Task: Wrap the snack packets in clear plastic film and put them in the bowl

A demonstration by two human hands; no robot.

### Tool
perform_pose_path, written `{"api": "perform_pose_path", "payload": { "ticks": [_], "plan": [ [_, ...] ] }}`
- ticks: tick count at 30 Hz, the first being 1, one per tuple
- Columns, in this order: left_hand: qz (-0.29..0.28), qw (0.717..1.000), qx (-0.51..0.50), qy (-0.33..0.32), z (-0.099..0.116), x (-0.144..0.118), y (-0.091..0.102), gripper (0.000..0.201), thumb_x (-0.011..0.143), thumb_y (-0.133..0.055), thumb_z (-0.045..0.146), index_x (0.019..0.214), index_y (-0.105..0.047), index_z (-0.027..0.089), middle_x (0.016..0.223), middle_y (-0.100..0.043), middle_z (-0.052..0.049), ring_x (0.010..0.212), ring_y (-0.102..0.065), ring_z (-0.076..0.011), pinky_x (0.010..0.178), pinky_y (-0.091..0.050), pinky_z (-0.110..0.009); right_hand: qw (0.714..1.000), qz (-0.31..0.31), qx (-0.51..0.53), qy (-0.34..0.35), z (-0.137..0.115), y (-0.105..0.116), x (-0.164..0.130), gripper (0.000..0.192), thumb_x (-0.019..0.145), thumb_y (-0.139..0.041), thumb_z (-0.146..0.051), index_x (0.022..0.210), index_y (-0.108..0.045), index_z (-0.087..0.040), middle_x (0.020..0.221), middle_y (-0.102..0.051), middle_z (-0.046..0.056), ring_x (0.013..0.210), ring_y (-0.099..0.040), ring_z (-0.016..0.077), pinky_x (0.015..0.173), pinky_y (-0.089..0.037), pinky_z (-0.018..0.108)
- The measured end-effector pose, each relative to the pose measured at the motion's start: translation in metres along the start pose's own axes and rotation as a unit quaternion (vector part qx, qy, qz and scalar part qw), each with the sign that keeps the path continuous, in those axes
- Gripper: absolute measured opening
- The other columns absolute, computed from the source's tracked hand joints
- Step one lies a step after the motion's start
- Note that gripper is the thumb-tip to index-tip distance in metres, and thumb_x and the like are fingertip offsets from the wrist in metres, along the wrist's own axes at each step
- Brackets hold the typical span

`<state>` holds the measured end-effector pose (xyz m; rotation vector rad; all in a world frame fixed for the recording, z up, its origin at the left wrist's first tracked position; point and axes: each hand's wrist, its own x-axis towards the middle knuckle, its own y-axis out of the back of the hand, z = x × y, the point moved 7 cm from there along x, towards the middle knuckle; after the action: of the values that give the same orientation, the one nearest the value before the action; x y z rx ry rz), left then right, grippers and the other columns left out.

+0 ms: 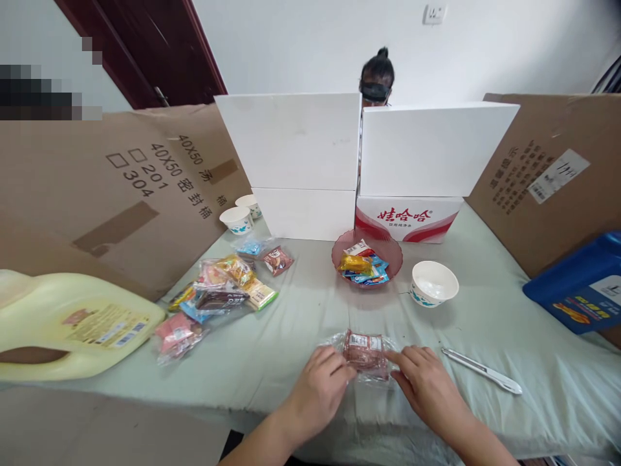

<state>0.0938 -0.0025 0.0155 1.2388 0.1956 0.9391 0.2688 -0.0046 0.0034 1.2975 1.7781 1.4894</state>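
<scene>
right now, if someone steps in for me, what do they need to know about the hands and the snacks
Left hand: fingers on the left edge of the clear-wrapped red snack packet, gripping it.
Right hand: fingertips on the packet's right edge.
The packet lies flat on the green cloth, near the front edge, unopened as far as the view shows.
Pink bowl behind it already holds several wrapped snacks.
Pile of snack packets remains loose to the left.
White paper bowl sits right of the pink bowl; a white utility knife lies beside the right hand, untouched.
</scene>
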Motion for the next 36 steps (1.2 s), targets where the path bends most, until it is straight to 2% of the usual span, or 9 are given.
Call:
{"api": "perform_pose_path", "payload": {
  "ticks": [5,8,12,17,21,23,27,33,36],
  "plan": [
    [-0.150,0.987,-0.052,0.011,0.017,-0.027,-0.011,0.007,0.088,-0.060,0.023,0.082,-0.061,0.021,0.074,-0.063,-0.001,0.070,-0.057,-0.0185,0.064,-0.045,-0.030,0.990,-0.137,0.026,0.003,-0.026,-0.012,-0.032,0.009,0.085,-0.063,-0.023,0.076,-0.062,-0.022,0.083,-0.065,0.002,0.078,-0.060,0.0197,0.069,-0.040,0.030],
    [-0.124,0.991,-0.047,0.005,0.023,-0.012,-0.019,0.012,0.092,-0.052,0.016,0.087,-0.062,0.020,0.082,-0.065,-0.003,0.077,-0.059,-0.0192,0.070,-0.048,-0.030,0.980,-0.190,0.038,-0.046,-0.029,-0.028,-0.033,0.015,0.085,-0.066,-0.035,0.080,-0.063,-0.021,0.082,-0.067,0.003,0.076,-0.063,0.0201,0.063,-0.039,0.028],
    [-0.046,0.997,-0.030,-0.046,0.023,0.018,-0.032,0.024,0.091,-0.051,0.012,0.110,-0.062,0.022,0.111,-0.066,-0.007,0.111,-0.056,-0.0243,0.097,-0.045,-0.041,0.974,-0.196,0.021,-0.113,-0.020,-0.041,-0.025,0.011,0.093,-0.052,-0.024,0.089,-0.061,-0.019,0.087,-0.069,0.005,0.075,-0.067,0.0205,0.062,-0.039,0.028],
    [-0.047,0.998,0.020,0.038,-0.018,0.033,-0.044,0.059,0.076,-0.073,0.022,0.131,-0.053,0.025,0.135,-0.055,-0.012,0.130,-0.044,-0.0354,0.103,-0.039,-0.058,0.964,-0.181,0.082,-0.175,-0.005,-0.043,-0.023,0.005,0.085,-0.055,-0.017,0.084,-0.059,-0.020,0.084,-0.069,0.003,0.077,-0.066,0.0194,0.064,-0.039,0.026],
    [-0.051,0.989,-0.107,0.085,-0.044,0.035,-0.026,0.046,0.078,-0.067,0.018,0.123,-0.060,0.023,0.122,-0.064,-0.011,0.116,-0.056,-0.0284,0.100,-0.044,-0.048,0.937,-0.155,0.224,-0.220,0.012,-0.047,-0.026,0.015,0.085,-0.054,-0.026,0.098,-0.057,-0.020,0.067,-0.063,-0.001,0.067,-0.064,0.0181,0.062,-0.041,0.027],
    [-0.069,0.960,-0.244,0.118,-0.055,0.034,-0.017,0.037,0.084,-0.063,0.024,0.121,-0.062,0.022,0.117,-0.067,-0.010,0.108,-0.061,-0.0252,0.096,-0.048,-0.043,0.886,-0.167,0.344,-0.261,0.023,-0.057,-0.029,0.034,0.087,-0.049,-0.035,0.116,-0.050,-0.019,0.061,-0.057,-0.005,0.054,-0.062,0.0164,0.054,-0.042,0.027],
    [-0.073,0.845,-0.495,0.191,-0.079,0.023,-0.008,0.046,0.090,-0.054,0.052,0.115,-0.066,0.016,0.110,-0.069,-0.013,0.099,-0.065,-0.0252,0.089,-0.050,-0.039,0.772,-0.164,0.518,-0.330,0.035,-0.073,-0.034,0.061,0.083,-0.049,-0.055,0.132,-0.035,-0.021,0.067,-0.052,-0.008,0.043,-0.059,0.0129,0.040,-0.042,0.024],
    [0.076,0.742,-0.563,0.357,-0.140,0.000,0.007,0.058,0.073,-0.073,0.060,0.107,-0.066,0.014,0.097,-0.071,-0.011,0.083,-0.068,-0.0242,0.072,-0.053,-0.034,0.772,-0.155,0.529,-0.317,0.032,-0.074,-0.033,0.055,0.080,-0.053,-0.057,0.119,-0.046,-0.019,0.066,-0.049,-0.009,0.042,-0.057,0.0098,0.040,-0.043,0.021],
    [0.166,0.749,-0.514,0.383,-0.155,0.015,0.031,0.063,0.066,-0.075,0.064,0.102,-0.064,0.014,0.088,-0.070,-0.007,0.071,-0.066,-0.0208,0.054,-0.047,-0.024,0.775,-0.153,0.529,-0.309,0.032,-0.076,-0.033,0.053,0.080,-0.053,-0.057,0.116,-0.047,-0.020,0.065,-0.049,-0.009,0.042,-0.056,0.0094,0.039,-0.042,0.020]
  ]
}}
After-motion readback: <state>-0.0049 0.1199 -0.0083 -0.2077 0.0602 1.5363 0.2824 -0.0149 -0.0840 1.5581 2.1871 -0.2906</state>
